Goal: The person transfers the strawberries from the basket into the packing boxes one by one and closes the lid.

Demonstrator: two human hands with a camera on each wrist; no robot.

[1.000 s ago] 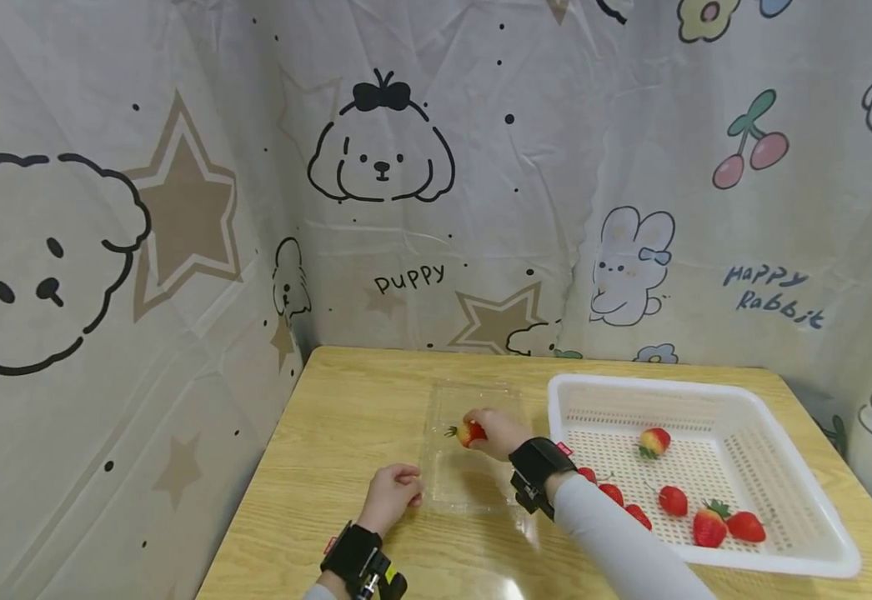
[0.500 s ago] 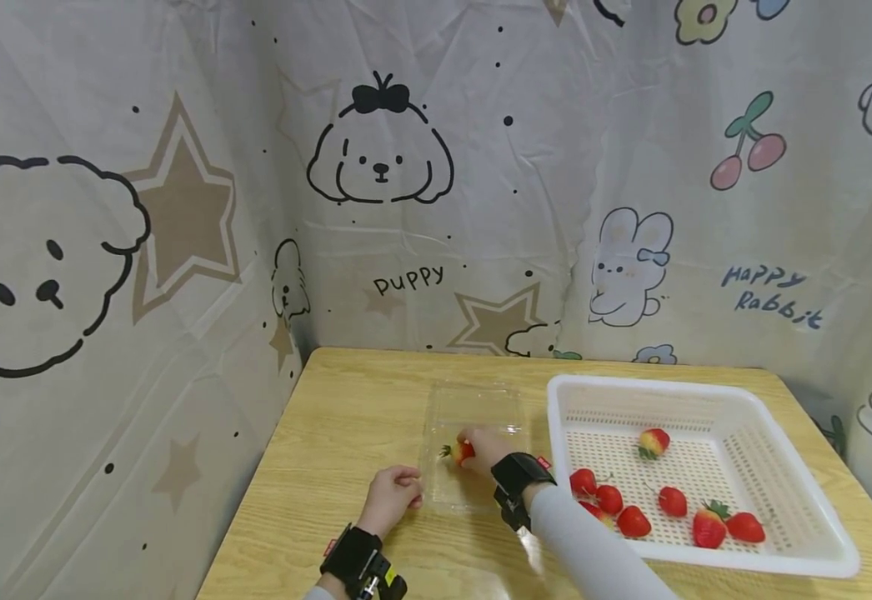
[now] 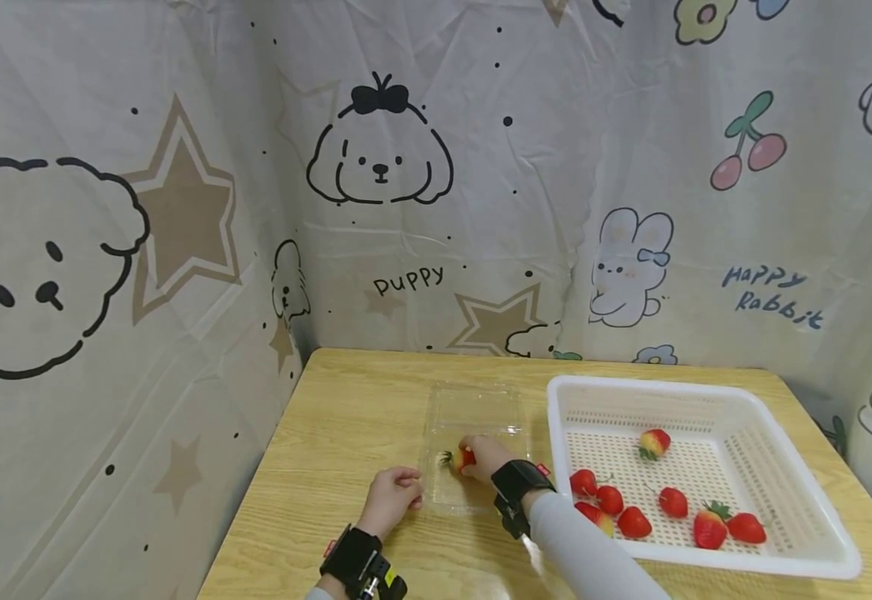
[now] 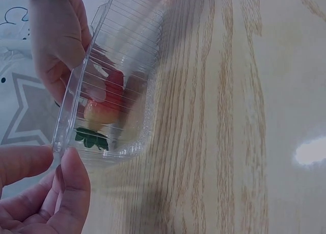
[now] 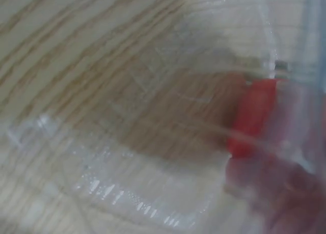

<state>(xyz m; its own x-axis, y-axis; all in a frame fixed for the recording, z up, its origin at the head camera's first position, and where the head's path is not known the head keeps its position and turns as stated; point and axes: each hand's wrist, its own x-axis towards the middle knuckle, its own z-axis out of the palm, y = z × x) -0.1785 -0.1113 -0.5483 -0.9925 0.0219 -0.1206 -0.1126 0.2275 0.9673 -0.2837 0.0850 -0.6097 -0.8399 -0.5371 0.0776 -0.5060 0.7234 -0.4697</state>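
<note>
A clear plastic clamshell box [image 3: 475,404] lies opened out on the table. My left hand [image 3: 393,500] is at its near left corner; in the left wrist view the thumb and forefinger pinch the rim [image 4: 68,117]. Inside the front half, my right hand [image 3: 487,457] holds a red and yellow strawberry [image 3: 460,461] with its green leaves pointing left. Through the ribbed wall, the left wrist view shows the strawberry [image 4: 107,106] low in the box, leaves toward the pinched corner. The right wrist view is blurred, with only red fruit [image 5: 254,114] and fingertips [image 5: 285,188] at its right side.
To the right stands a white slotted basket [image 3: 804,564]. It holds several loose red fruits, among them a strawberry [image 3: 654,442] at the back and a leafy strawberry [image 3: 709,527] in front. A printed curtain [image 3: 421,233] hangs behind the wooden table [image 3: 346,400].
My right hand has moved left and toward me with the strawberry, lower into the front half of the box. My left hand has stayed at the corner.
</note>
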